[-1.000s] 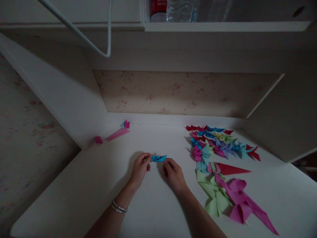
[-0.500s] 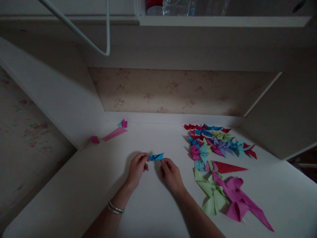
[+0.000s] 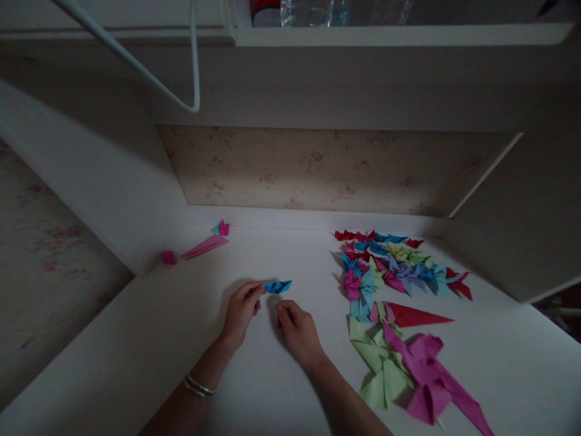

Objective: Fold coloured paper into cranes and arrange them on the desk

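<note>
Drawn back from the blue folded paper (image 3: 278, 287) since the earlier frame, the right hand (image 3: 299, 332) is now apart from it, on the near side; the left hand (image 3: 242, 312) keeps its pinch. With only 1 hand holding it, the small piece could pivot or slip if that grip loosens; squeezing too hard could crease the held tip, and pulling on its free end could open the folds or tear it. Its left end sits between the left thumb and fingers, and the rest sticks out to the right, seemingly just above the white surface (image 3: 272, 375); the right fingers are curled and pressed together, with nothing visible between them; the coloured folded papers (image 3: 408, 272) lie well off to the right, and a pink folded strip (image 3: 206, 246) to the left.
</note>
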`<state>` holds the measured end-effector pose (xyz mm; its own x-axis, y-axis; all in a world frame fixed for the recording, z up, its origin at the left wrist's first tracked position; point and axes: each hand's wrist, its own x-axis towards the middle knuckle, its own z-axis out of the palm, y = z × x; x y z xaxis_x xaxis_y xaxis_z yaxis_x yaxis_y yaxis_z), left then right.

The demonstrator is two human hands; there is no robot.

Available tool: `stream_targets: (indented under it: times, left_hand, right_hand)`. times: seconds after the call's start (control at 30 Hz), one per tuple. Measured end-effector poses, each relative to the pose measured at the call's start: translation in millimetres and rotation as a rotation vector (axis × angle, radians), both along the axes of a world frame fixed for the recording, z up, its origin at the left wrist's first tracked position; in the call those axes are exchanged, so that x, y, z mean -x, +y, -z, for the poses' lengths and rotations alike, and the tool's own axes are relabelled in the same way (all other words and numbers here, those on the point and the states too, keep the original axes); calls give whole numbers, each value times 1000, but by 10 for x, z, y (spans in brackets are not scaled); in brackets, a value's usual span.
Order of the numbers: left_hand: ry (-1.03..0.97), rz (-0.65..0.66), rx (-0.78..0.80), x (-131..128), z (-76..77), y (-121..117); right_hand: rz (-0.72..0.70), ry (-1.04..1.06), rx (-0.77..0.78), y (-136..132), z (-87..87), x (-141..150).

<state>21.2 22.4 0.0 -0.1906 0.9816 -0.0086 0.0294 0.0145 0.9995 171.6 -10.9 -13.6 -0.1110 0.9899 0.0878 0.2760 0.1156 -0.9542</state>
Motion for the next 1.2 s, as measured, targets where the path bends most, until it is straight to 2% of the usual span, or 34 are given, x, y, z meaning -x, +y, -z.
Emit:
stream_targets:
  times: [0.17,0.33,0.43,0.63,0.77,0.93,1.2]
  left_hand:
    - [63,-28,-13,-172,-107,236]
    - [245,73,-59,-586,-266,719]
    - [430,112,-67,-838,-272,1038]
    - [603,132,-69,-1237,-215,1503]
    - [720,129,-52,-1507,-201,1635]
    - [847,132,-29,-1784,-190,1683]
    - [971,208,-33,-1973,-200,1701]
  right_hand:
    - [-32,-96,-80,5,-18,-15]
    - [-49,-214,-143,27,-51,-26]
    - [-53,-264,-164,30,-57,-23]
    - [-47,-346,-166,30,-65,-14]
    - [-48,-419,-132,39,-55,-13]
    - [-35,-455,-80,55,-65,-23]
    - [-44,-494,-97,80,-51,-30]
